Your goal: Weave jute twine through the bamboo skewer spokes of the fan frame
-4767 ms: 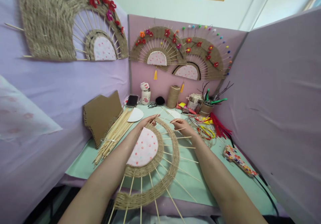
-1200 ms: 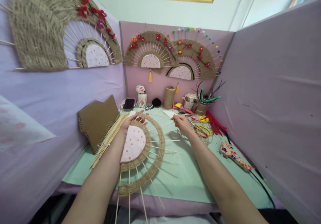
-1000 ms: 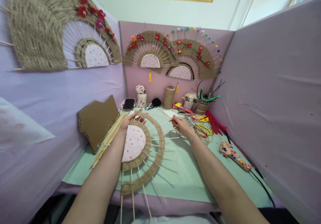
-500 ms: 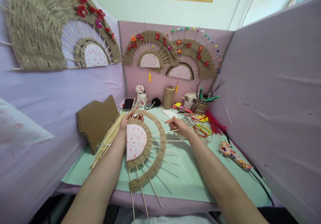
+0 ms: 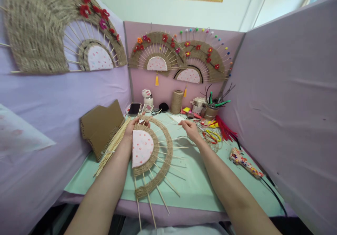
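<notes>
While the left hand (image 5: 129, 128) grips the upper end of a woven fan (image 5: 156, 145), its fingers curled around the thin sticks and twine bands, the right hand (image 5: 192, 130) is raised just beyond the outer band, thumb and fingertips pinched on a thin strand (image 5: 174, 124). The fan, a half circle with a spotted white centre, is held tilted above the near part of a pale green table (image 5: 202, 185), straight edge towards the left arm, bare sticks fanning out right and downward. Left of it lie a stick bundle (image 5: 112, 147) and folded cardboard (image 5: 101, 126). Behind stands a twine spool (image 5: 176, 102); to the right are yellow-handled scissors (image 5: 215, 135) and a patterned glue gun (image 5: 246, 163)
</notes>
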`<move>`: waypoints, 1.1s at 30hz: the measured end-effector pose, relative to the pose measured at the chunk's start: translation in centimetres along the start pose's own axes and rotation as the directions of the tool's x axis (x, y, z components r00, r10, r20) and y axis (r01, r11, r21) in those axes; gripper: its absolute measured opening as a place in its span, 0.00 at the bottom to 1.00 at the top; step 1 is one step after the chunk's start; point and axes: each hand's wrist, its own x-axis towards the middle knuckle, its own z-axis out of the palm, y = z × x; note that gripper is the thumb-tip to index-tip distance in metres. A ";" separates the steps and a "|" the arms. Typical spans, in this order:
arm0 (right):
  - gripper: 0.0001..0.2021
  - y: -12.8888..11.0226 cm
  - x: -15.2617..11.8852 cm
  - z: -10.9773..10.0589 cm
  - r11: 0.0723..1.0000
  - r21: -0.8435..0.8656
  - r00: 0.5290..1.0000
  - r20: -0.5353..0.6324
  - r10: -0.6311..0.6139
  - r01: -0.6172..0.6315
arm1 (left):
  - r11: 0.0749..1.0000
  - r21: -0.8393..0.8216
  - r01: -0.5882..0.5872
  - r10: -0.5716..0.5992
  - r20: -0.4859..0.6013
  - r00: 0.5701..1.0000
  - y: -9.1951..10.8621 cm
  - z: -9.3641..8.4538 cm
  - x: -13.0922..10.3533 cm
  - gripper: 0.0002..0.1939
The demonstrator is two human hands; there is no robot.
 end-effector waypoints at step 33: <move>0.19 1.0 -0.2 0.5 0.757 0.496 0.876 0.433 0.210 -0.426 | 0.892 -0.267 -0.364 0.316 -0.205 0.926 0.4 -0.2 -0.2 0.11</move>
